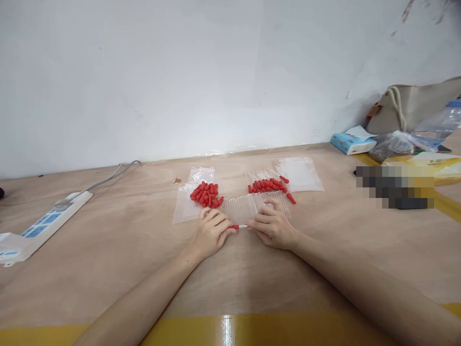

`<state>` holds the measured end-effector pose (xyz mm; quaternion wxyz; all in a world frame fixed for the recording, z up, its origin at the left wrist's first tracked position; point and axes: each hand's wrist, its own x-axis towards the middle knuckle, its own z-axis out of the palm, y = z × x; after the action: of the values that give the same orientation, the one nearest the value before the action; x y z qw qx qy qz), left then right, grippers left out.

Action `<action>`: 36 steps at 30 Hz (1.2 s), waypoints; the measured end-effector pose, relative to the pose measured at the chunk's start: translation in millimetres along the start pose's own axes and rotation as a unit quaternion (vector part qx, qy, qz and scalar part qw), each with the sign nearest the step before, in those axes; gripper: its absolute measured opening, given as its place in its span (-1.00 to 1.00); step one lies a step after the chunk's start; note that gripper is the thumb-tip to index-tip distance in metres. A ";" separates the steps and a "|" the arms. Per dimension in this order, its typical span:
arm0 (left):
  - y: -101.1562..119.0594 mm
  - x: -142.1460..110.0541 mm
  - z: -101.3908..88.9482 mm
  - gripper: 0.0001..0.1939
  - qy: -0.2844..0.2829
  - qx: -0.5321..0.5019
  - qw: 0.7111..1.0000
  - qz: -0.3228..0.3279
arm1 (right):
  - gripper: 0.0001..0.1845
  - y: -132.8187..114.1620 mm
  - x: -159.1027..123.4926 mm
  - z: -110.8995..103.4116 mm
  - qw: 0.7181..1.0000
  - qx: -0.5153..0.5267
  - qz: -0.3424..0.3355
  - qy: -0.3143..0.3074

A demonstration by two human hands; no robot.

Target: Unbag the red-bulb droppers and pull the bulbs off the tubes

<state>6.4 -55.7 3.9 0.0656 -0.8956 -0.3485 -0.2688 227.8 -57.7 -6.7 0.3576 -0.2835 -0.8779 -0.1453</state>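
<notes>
Between the thumb and fingers of my left hand (215,231) is a small red rubber bulb (235,226). My right hand (272,227) pinches a clear glass dropper tube (243,226), whose left end meets the bulb; how far it sits inside cannot be made out. A row of clear tubes (236,207) lies just beyond my hands, partly hidden by the right one. Loose red bulbs (205,193) are heaped on a clear plastic bag (182,206) at the left. Farther right, several tubes with red bulbs (266,185) on their near ends lie side by side.
A whitish zip bag (300,174) lies behind on the right. The white power strip (50,223) with its grey cable is at far left. A blue tissue box (353,140), crumpled plastic bags (392,145) and a beige bag (418,108) stand at back right, near the wall.
</notes>
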 end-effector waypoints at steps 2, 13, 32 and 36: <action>-0.4 -0.7 -1.0 -0.81 -0.017 0.003 1.000 0.003 | -0.80 0.0 -2.1 -0.1 1.000 0.006 -0.007 0.000; 0.4 0.3 -2.3 -0.84 -0.012 -0.030 0.999 0.012 | -0.69 2.6 -6.6 2.4 0.999 0.042 -0.027 0.018; -20.3 -2.6 -3.5 -0.72 0.187 -0.096 0.963 -0.170 | -0.80 25.7 -3.6 2.8 0.970 -0.076 0.226 0.053; -43.1 2.8 -16.4 -0.70 0.188 -0.098 0.949 -0.234 | -0.81 25.3 -0.9 6.4 0.973 -0.104 0.201 0.043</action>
<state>-27.5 -26.8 16.3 -0.0234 -0.7242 -0.5015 -0.4727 240.1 -34.9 -10.5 0.3856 -0.4834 -0.7667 -0.1725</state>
